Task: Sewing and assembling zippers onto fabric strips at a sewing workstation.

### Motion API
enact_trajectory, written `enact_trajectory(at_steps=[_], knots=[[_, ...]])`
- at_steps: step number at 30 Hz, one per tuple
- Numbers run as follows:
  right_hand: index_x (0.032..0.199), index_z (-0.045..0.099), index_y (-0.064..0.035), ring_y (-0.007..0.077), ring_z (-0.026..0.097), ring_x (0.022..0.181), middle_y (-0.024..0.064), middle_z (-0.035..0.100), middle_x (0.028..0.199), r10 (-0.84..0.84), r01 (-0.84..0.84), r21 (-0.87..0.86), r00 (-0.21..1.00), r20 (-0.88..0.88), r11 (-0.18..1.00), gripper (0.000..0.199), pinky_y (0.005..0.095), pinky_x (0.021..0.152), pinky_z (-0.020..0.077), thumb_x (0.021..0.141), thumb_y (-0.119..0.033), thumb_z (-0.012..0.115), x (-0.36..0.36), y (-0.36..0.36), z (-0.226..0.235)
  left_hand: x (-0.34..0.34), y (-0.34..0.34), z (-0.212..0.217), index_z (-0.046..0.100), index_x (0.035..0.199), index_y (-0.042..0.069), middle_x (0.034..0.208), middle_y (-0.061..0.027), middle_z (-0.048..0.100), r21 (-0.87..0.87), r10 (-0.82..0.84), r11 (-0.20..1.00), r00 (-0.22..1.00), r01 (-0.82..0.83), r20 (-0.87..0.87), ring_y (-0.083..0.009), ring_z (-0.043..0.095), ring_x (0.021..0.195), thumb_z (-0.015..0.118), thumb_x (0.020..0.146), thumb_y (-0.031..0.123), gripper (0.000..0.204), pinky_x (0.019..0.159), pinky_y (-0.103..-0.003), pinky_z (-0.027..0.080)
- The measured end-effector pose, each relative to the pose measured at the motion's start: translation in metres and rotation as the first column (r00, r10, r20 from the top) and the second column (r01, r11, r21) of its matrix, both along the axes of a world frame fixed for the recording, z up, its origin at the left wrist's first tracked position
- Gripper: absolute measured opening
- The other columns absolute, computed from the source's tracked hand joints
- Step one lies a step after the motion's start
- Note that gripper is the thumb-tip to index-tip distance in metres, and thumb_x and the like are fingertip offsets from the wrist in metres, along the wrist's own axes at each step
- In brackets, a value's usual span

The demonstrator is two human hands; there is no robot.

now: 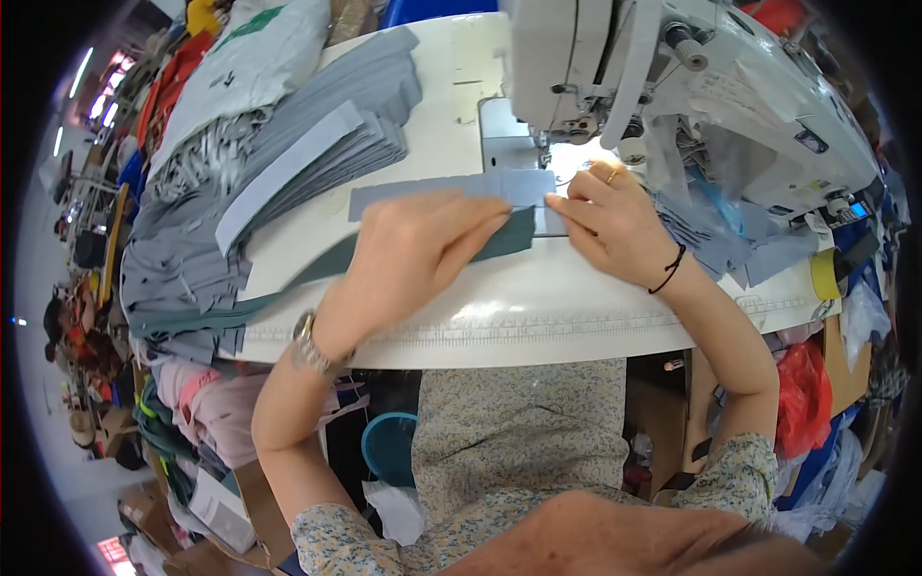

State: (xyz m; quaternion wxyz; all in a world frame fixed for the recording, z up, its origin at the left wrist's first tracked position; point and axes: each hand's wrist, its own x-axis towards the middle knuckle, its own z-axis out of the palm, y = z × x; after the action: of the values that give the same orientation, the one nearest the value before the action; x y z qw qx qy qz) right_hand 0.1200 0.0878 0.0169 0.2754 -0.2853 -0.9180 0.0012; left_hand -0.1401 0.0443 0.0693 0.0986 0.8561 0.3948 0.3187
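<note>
A light grey fabric strip [461, 188] lies across the sewing machine's bed, its right end just in front of the needle area. Below it a dark green fabric strip [514, 235] runs off to the left, partly under my left hand [408, 250]. That hand is closed, thumb and finger pinched at the green strip's upper edge, where it meets the grey one. My right hand [615, 219] is closed too, its fingers curled and its tips at the grey strip's right end. The sewing machine [567, 58] stands just beyond, its lamp lit near the needle.
A fanned stack of grey fabric strips [327, 168] covers the table's left side, beside a white sack [252, 72]. More grey pieces [744, 240] lie right of the machine. A ruler scale [461, 331] runs along the table's front edge; a yellow tape roll [824, 274] sits at its right end.
</note>
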Motion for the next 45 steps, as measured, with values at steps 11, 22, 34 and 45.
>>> enact_trajectory(at_steps=[11, 22, 34, 45], knots=[[0.101, 0.067, -0.0045, 0.023, 0.06, 0.09, 0.0047, 0.058, 0.095, -0.05, 0.049, 0.022, 0.997, 0.058, 0.999, 0.03, 0.0389, 0.095, 0.0428, 0.072, -0.009, 0.069, 0.0, -0.012, -0.003, 0.032, 0.074, -0.037, 0.068, 0.083, 0.008, 0.065, -0.0091, 0.066, -0.367, 0.068, 0.921, 0.98, -0.134, -0.187, -0.0265, 0.065, 0.061, 0.072, 0.087, 0.033, 0.026, 0.057, -0.037, 0.048], [0.096, 0.07, -0.0059, 0.0223, 0.061, 0.086, 0.0035, 0.059, 0.09, -0.08, 0.079, 0.099, 0.997, 0.006, 0.992, 0.023, 0.0406, 0.099, 0.0426, 0.073, -0.008, 0.068, 0.0, -0.009, -0.004, 0.033, 0.077, -0.038, 0.068, 0.082, 0.006, 0.066, -0.0118, 0.066, -0.343, 0.074, 0.932, 0.988, -0.118, -0.139, -0.0287, 0.066, 0.061, 0.074, 0.086, 0.033, 0.028, 0.057, -0.039, 0.048], [0.107, 0.069, -0.0061, 0.0196, 0.062, 0.099, -0.0001, 0.065, 0.114, -0.019, 0.019, 0.015, 0.999, 0.034, 1.0, 0.029, 0.0389, 0.083, 0.0457, 0.078, -0.007, 0.068, -0.002, 0.0, -0.001, 0.026, 0.077, -0.046, 0.07, 0.085, 0.01, 0.072, -0.0102, 0.069, -0.284, 0.087, 0.951, 0.988, -0.122, -0.131, -0.0296, 0.069, 0.069, 0.071, 0.086, 0.037, 0.028, 0.063, -0.041, 0.052], [0.11, 0.068, -0.002, 0.0201, 0.061, 0.106, 0.0034, 0.064, 0.118, -0.016, 0.008, 0.075, 0.994, 0.109, 0.997, 0.032, 0.0381, 0.079, 0.0451, 0.078, -0.006, 0.067, 0.006, -0.002, 0.005, -0.059, 0.056, -0.005, 0.068, 0.091, 0.007, 0.101, -0.0066, 0.067, 0.503, 0.341, 0.835, 0.926, -0.221, -0.159, -0.0284, 0.062, 0.092, 0.077, 0.076, 0.008, 0.018, 0.074, -0.039, 0.053]])
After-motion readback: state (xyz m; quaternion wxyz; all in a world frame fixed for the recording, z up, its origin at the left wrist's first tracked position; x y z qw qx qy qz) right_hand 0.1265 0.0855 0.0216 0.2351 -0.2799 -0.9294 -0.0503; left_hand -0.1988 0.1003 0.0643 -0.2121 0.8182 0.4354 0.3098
